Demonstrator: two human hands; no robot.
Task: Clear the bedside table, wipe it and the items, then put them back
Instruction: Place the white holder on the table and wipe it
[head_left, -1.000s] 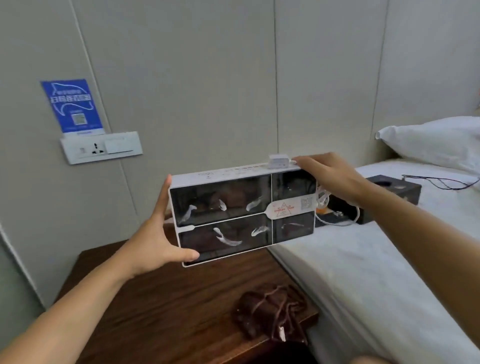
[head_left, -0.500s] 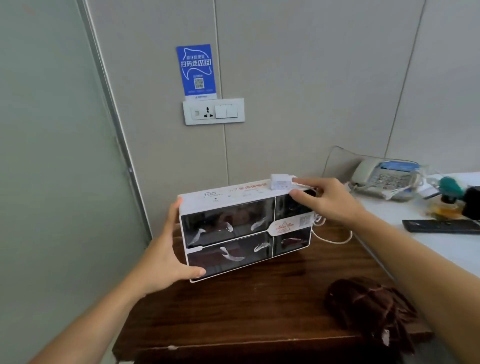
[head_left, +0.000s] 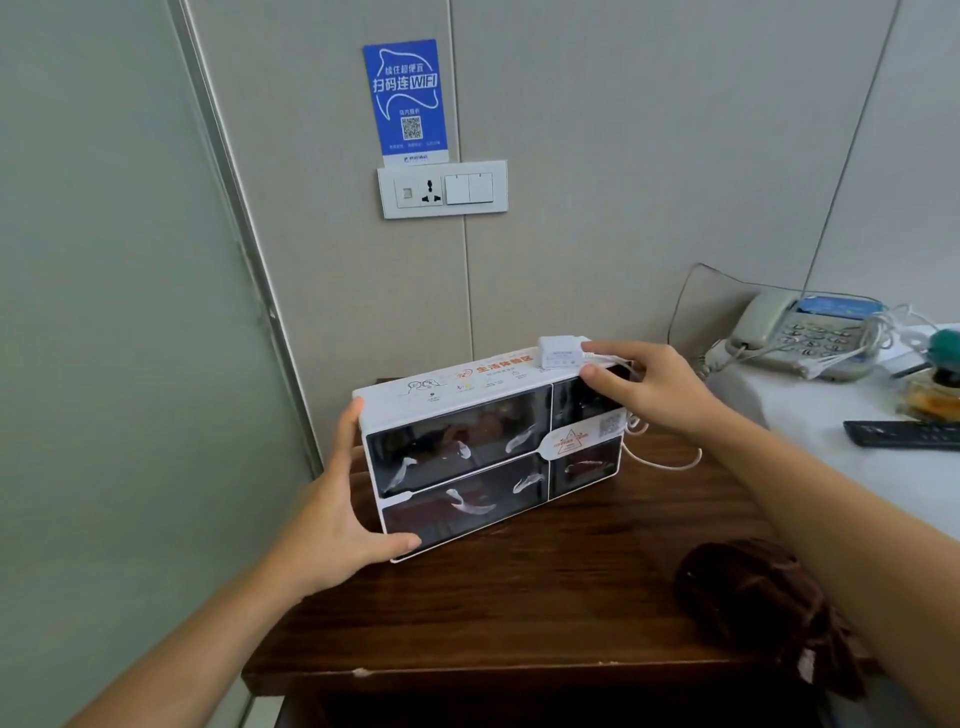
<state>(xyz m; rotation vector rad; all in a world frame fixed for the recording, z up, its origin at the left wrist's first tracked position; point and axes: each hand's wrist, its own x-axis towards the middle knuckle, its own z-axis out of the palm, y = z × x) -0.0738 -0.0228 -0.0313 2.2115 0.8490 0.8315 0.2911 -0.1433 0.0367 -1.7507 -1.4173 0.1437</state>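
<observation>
The left hand (head_left: 332, 525) grips the left end of the white vending box (head_left: 488, 447), thumb hooked under its lower front edge and fingers running up the side. A second ago the box was held in the air over toward the bed; now it sits, or very nearly sits, on the dark wooden counter (head_left: 519, 623), toward 12 o'clock of the top, near the wall. That suggests the wiping is done and the putting back has begun. At the box's 1 o'clock corner, the right hand (head_left: 654, 389) clasps the top right end, fingertips beside the small white adapter (head_left: 560, 354) resting on top. Its cord (head_left: 660, 460) trails behind at 3 o'clock. The brown cloth (head_left: 763, 608) lies at 4 o'clock on the counter, near its right front corner. The telephone (head_left: 800, 332) and remote (head_left: 904, 434) wait on the bed, still to return.
</observation>
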